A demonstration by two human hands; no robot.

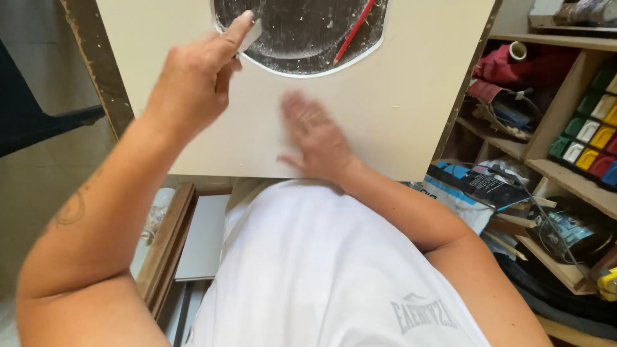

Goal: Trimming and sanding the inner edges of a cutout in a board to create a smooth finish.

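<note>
A cream board [398,109] with a round cut-out [302,32] lies in front of me. My left hand [193,80] pinches a small pale piece, likely sandpaper [250,35], against the cut-out's left rim. My right hand [315,138], blurred by motion, lies flat on the board below the hole with fingers spread. A red pencil [355,29] rests inside the hole on a dusty dark surface.
Wooden shelves [565,173] stand at the right with coloured blocks [594,138], red cloth [514,67], bags and cables. A dark wooden frame [168,244] and a grey panel [205,238] lean below the board at left. A dark chair part [38,122] is far left.
</note>
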